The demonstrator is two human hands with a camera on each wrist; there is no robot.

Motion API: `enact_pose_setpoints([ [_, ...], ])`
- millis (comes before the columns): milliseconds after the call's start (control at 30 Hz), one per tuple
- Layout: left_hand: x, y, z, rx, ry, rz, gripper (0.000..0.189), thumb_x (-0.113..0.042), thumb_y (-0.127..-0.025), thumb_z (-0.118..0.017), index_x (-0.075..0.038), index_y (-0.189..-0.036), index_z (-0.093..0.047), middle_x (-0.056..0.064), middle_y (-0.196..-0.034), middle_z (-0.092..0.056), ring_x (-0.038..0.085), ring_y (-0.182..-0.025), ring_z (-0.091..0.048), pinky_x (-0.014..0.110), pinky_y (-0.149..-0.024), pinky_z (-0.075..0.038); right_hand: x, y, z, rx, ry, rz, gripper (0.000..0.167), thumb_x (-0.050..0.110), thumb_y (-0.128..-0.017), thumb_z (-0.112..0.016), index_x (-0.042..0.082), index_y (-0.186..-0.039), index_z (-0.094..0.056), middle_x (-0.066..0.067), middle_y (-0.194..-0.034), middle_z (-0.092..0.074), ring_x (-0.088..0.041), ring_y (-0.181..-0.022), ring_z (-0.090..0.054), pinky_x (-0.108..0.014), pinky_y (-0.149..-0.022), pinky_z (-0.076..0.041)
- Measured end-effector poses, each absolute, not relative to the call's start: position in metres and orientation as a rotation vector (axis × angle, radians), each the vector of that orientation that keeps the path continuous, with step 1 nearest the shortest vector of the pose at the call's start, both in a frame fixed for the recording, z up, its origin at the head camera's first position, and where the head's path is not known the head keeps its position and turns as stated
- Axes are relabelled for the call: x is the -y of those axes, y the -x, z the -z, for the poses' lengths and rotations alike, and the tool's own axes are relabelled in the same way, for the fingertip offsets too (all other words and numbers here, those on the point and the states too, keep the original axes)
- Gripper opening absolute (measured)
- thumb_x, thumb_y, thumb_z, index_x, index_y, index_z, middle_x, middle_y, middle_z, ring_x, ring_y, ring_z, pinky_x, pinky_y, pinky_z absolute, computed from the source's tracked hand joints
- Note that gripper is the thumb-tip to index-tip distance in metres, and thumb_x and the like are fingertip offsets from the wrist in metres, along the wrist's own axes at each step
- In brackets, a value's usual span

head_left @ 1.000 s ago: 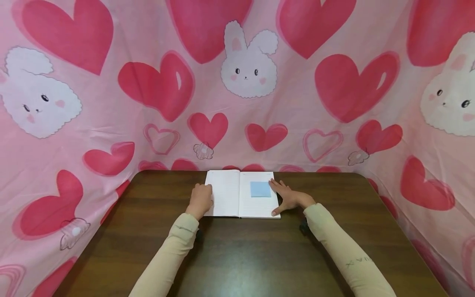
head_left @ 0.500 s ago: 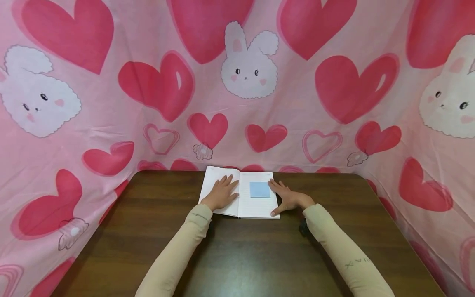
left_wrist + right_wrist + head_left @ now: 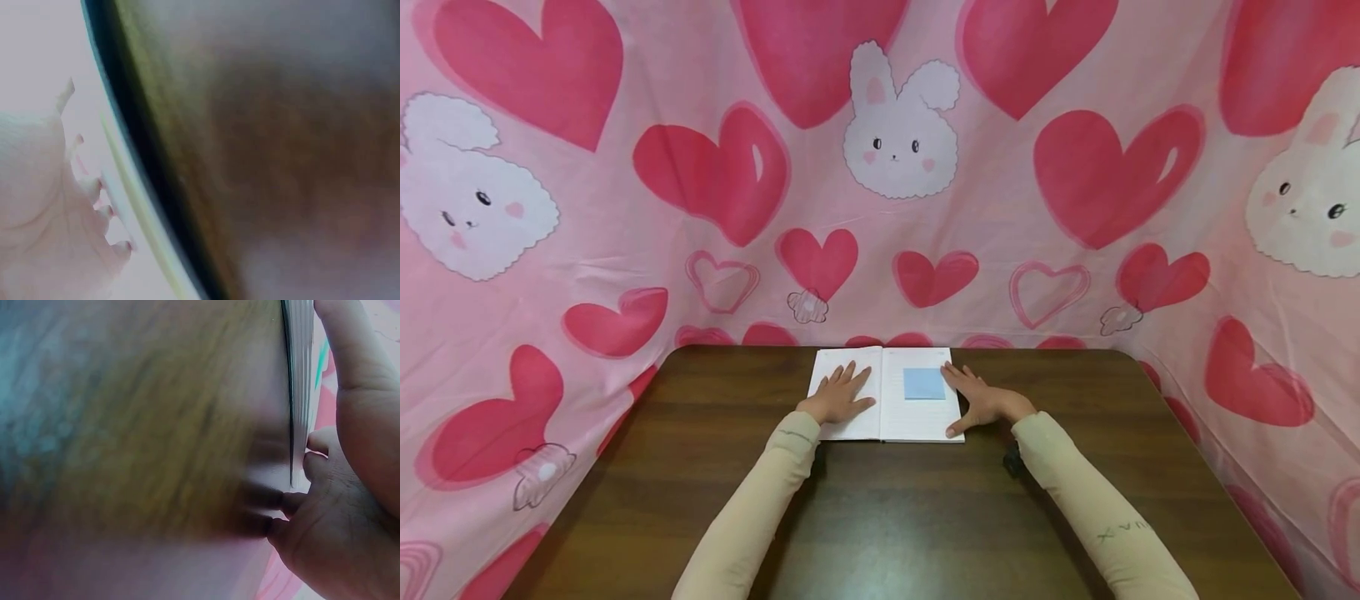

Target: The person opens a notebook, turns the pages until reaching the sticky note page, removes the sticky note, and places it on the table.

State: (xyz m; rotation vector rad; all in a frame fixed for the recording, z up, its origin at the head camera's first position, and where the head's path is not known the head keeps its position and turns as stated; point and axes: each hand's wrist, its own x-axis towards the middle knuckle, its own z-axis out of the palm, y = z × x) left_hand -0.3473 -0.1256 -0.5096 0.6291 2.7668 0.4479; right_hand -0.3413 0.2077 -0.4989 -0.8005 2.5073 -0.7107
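Observation:
An open notebook [image 3: 891, 421] with white lined pages lies at the far edge of the table. On its right page sits a pale blue sticky note [image 3: 924, 384]. My left hand [image 3: 838, 398] rests on the left page, fingers straight and spread. At the right page's outer edge is my right hand [image 3: 983, 398], its thumb near the lower corner and its fingertips beside the sticky note. In the right wrist view the edge of the notebook's page stack [image 3: 301, 375] shows beside the thumb. The left wrist view has the left palm [image 3: 37, 206] with spread fingertips close over the page.
The dark wood table [image 3: 887, 517] reaches toward me on both sides of the arms. A pink cloth [image 3: 992, 208] with hearts and rabbit faces hangs behind the table and along both sides.
My left hand has moved from the notebook's left edge onto the left page, its fingers now spread. That page lifted briefly and lies flatter now. The right hand stays put.

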Motion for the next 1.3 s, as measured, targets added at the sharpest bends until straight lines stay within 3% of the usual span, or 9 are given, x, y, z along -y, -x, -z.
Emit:
enact_pose_setpoints([
  [300, 0.122, 0.343, 0.499, -2.739, -0.61, -0.399, 0.07, -0.043, -0.106, -0.049, -0.013, -0.163, -0.022, 0.022, -0.169, -0.011, 0.047, -0.154, -0.011, 0.066, -0.121, -0.014, -0.202, 0.343, 0.497, -2.569, 0.794, 0.659, 0.11, 0.047, -0.088, -0.076, -0.004, -0.161, -0.01, -0.027, -0.168, -0.005, -0.053, -0.152, 0.001, -0.072, -0.117, -0.005],
  [433, 0.119, 0.345, 0.503, -2.735, -0.6, -0.378, 0.07, -0.043, -0.106, -0.048, -0.013, -0.164, -0.02, 0.021, -0.17, -0.008, 0.046, -0.155, -0.009, 0.065, -0.121, -0.012, -0.188, 0.342, 0.495, -2.733, 0.852, 0.528, 0.091, 0.039, -0.093, -0.074, -0.009, -0.156, -0.028, -0.029, -0.163, -0.027, -0.048, -0.152, -0.018, -0.064, -0.12, -0.017],
  [567, 0.119, 0.347, 0.505, -2.727, -0.589, -0.353, 0.072, -0.045, -0.106, -0.047, -0.015, -0.164, -0.018, 0.019, -0.17, -0.006, 0.044, -0.156, -0.008, 0.063, -0.122, -0.011, -0.167, 0.34, 0.493, -2.87, 0.984, 0.311, 0.068, 0.027, -0.095, -0.072, -0.005, -0.148, -0.045, -0.025, -0.155, -0.043, -0.041, -0.147, -0.036, -0.055, -0.117, -0.033],
  [700, 0.121, 0.35, 0.504, -2.709, -0.575, -0.343, 0.072, -0.046, -0.106, -0.046, -0.016, -0.165, -0.016, 0.018, -0.171, -0.004, 0.043, -0.156, -0.005, 0.062, -0.123, -0.009, -0.143, 0.338, 0.493, -2.931, 1.075, 0.044, 0.044, 0.011, -0.098, -0.066, -0.003, -0.138, -0.052, -0.025, -0.151, -0.049, -0.041, -0.144, -0.042, -0.06, -0.108, -0.043],
  [867, 0.125, 0.355, 0.511, -2.686, -0.552, -0.354, 0.074, -0.049, -0.106, -0.044, -0.018, -0.165, -0.011, 0.016, -0.171, 0.002, 0.041, -0.157, 0.0, 0.061, -0.123, -0.005, -0.12, 0.335, 0.493, -2.946, 1.096, -0.172, 0.027, -0.004, -0.102, -0.052, -0.005, -0.128, -0.057, -0.024, -0.136, -0.06, -0.036, -0.125, -0.061, -0.049, -0.099, -0.053],
  [967, 0.127, 0.357, 0.517, -2.682, -0.551, -0.365, 0.075, -0.051, -0.106, -0.043, -0.021, -0.165, -0.008, 0.014, -0.171, 0.005, 0.04, -0.157, 0.003, 0.061, -0.124, -0.002, -0.114, 0.334, 0.494, -2.977, 1.108, -0.224, 0.02, -0.005, -0.1, -0.054, -0.005, -0.119, -0.06, -0.022, -0.121, -0.066, -0.032, -0.108, -0.068, -0.041, -0.092, -0.056],
  [1300, 0.127, 0.361, 0.52, -2.66, -0.555, -0.379, 0.078, -0.055, -0.105, -0.042, -0.022, -0.166, -0.006, 0.014, -0.171, 0.008, 0.04, -0.157, 0.008, 0.061, -0.123, 0.003, -0.114, 0.337, 0.496, -3.052, 1.099, 0.087, 0.011, -0.007, -0.096, -0.053, -0.002, -0.091, -0.062, -0.02, -0.086, -0.065, -0.036, -0.082, -0.066, -0.047, -0.073, -0.056],
])
